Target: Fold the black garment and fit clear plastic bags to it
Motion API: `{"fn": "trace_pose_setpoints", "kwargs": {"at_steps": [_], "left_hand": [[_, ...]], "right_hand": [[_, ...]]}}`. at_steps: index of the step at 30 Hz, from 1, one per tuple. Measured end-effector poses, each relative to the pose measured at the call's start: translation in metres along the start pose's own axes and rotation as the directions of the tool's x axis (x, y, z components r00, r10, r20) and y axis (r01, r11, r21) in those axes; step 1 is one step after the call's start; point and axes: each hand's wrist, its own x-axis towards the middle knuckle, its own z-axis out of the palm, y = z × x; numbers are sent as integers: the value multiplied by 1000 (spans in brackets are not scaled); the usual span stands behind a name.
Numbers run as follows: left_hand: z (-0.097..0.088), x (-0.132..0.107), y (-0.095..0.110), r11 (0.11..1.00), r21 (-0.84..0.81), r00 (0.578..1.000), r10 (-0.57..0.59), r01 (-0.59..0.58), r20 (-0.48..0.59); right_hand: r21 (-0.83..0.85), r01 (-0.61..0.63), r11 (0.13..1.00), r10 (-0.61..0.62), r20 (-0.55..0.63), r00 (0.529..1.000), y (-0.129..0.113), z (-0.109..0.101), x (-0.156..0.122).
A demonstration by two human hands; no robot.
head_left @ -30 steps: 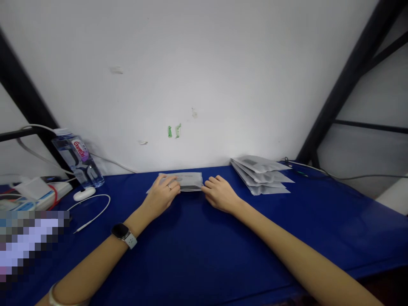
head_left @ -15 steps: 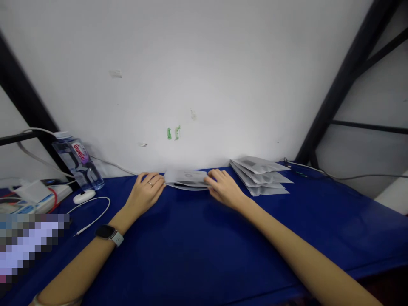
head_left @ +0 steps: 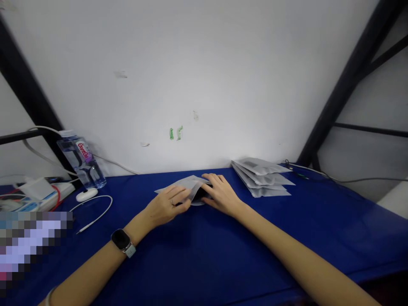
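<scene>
- Head view showed the grey pouch [head_left: 190,182] at the frame's centre, on the blue worktop [head_left: 207,255]; half a second earlier it lay nearly flat, but now its mouth gaped dark, so its layers seemed parted.
- Left hand [head_left: 167,205] grasped its near left side; right hand [head_left: 223,196] spread fingers and thumb at the mouth, whether pinching I couldn't tell.
- Its mouth faced lower right; its visible long axis ran left to right, foreshortened.

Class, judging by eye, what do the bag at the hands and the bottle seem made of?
Bag: probably thin, matt plastic; it looks greyish and bends into a soft arch.

Bottle: likely clear, glossy plastic; its see-through wall shows highlights, though glass remains possible.
</scene>
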Motion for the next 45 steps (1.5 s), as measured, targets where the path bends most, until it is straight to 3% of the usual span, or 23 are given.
{"fn": "trace_pose_setpoints", "kwargs": {"at_steps": [5,7,10,13,16,22,26,29,33,36,39,42,45], "left_hand": [[1,11,21,988,-108,994,106,-110,-40],[1,15,25,985,-155,997,74,-70,17],[3,15,21,961,-260,986,-48,89,161],[8,5,9,912,-305,933,-177,275,312],[17,-10,-3,891,-254,870,-246,377,428],[37,-26,-7,896,-55,791,-358,440,497],[37,-32,-4,851,1,733,-453,525,508],[27,-41,-10,783,83,646,-563,616,516],[4,-57,-32,686,241,482,-678,687,555],[-19,-61,-50,682,252,375,-629,686,680],[-41,-56,-58,649,253,217,-553,717,805],[-54,-50,-58,547,300,58,-542,782,838],[-55,-50,-57,455,350,-32,-572,819,820]], "right_hand": [[124,-153,980,149,41,988,-16,16,2],[233,-215,948,214,34,976,-17,24,1],[430,-175,886,198,-9,980,-7,30,-1],[540,-99,836,134,-25,991,9,27,-2],[577,-105,810,104,35,994,22,20,-3],[603,-177,778,124,129,984,34,12,-4],[632,-169,756,81,166,983,38,6,-4],[619,-185,764,88,183,979,43,1,-5],[529,-263,807,157,237,959,52,-2,-9],[463,-326,824,232,250,940,57,-2,-9],[447,-384,808,308,235,922,58,-1,-7],[429,-443,787,370,245,896,55,-3,-5],[378,-506,775,433,265,862,49,-6,-2]]}}
